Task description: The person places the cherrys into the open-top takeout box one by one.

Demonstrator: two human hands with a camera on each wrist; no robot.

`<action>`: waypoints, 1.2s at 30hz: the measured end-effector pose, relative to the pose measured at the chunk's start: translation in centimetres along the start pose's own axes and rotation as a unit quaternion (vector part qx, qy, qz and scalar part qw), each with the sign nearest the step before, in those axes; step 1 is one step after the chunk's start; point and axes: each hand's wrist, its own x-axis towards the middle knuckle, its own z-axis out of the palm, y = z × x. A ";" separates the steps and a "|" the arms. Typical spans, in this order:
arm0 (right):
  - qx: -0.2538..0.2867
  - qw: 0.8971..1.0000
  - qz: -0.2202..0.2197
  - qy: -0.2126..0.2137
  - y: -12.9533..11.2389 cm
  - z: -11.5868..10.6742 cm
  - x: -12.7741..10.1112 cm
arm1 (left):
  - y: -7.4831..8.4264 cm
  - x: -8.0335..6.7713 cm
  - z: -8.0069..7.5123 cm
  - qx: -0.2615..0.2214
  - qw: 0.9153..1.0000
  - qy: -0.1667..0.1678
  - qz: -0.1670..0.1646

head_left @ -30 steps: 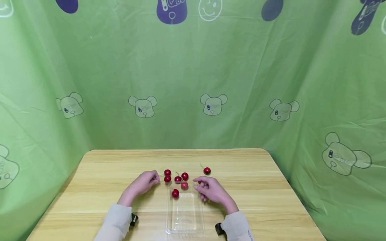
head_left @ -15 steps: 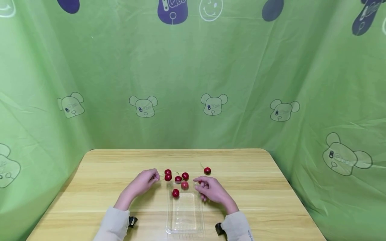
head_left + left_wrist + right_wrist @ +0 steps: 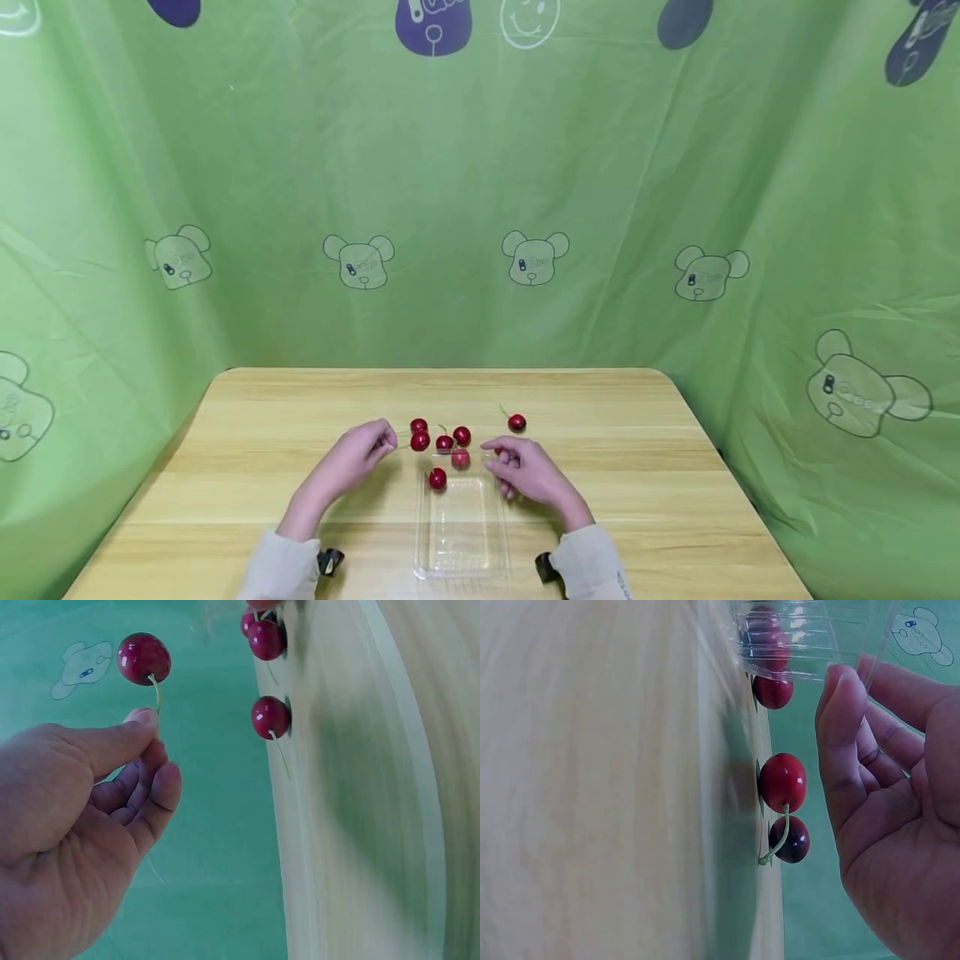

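My left hand (image 3: 358, 450) pinches the stem of a red cherry (image 3: 144, 658) between thumb and forefinger; the fruit stands off the fingertips, raised above the table in the left wrist view. Behind it in the head view is another cherry (image 3: 418, 426). My right hand (image 3: 528, 471) pinches the far right rim of a clear plastic box (image 3: 459, 575) with thumb and forefinger. One cherry (image 3: 437, 478) shows within the box's far left part. A paler-looking cherry (image 3: 461, 459) shows at the far wall, with two cherries (image 3: 444, 443) (image 3: 462, 435) just beyond.
Farther right on the wooden table (image 3: 637, 500) lies a cherry (image 3: 517, 422) with its stem up. Another cherry (image 3: 782, 782) is mostly hidden by my right hand in the head view. A green printed curtain (image 3: 450, 317) surrounds the table's back and sides.
My left hand has lifted the pinched cherry slightly, and it now overlaps the cherry behind it more. The right hand and the box have stayed in place.
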 end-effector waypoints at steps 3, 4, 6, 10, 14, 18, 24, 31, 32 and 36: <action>0.000 1.000 0.001 -0.001 0.1 0.0 0.1 | 0.5 -0.4 0.1 0.000 1.000 0.006 -0.004; 0.000 1.000 0.000 -0.001 0.1 0.0 0.1 | 0.7 -0.5 0.1 -0.001 1.000 0.006 -0.004; 0.002 1.000 -0.002 -0.002 0.2 0.0 0.2 | 1.1 -0.6 0.1 0.004 1.000 0.009 -0.007; 0.006 1.000 -0.001 -0.002 0.2 -0.1 0.2 | 1.8 -0.8 0.1 0.016 1.000 0.015 -0.001; 0.008 1.000 0.000 -0.001 0.1 -0.1 0.2 | 2.3 -1.0 0.3 0.024 0.999 0.021 0.010; 0.011 1.000 0.001 -0.004 0.2 -0.1 0.1 | 2.4 -1.1 0.6 0.030 0.999 0.018 0.026; 0.012 1.000 0.003 -0.004 0.2 -0.2 0.1 | 2.5 -1.0 1.0 0.038 0.998 0.003 0.049; 0.001 1.000 0.003 -0.002 0.0 -0.2 0.1 | 3.0 -1.2 0.8 0.031 0.997 -0.015 0.062; 0.002 1.000 0.002 -0.002 0.0 -0.2 0.1 | 3.0 -1.2 0.7 0.029 0.997 -0.018 0.062; 0.004 1.000 0.003 -0.003 0.0 -0.1 0.1 | 3.1 -1.4 0.7 0.028 0.997 -0.026 0.060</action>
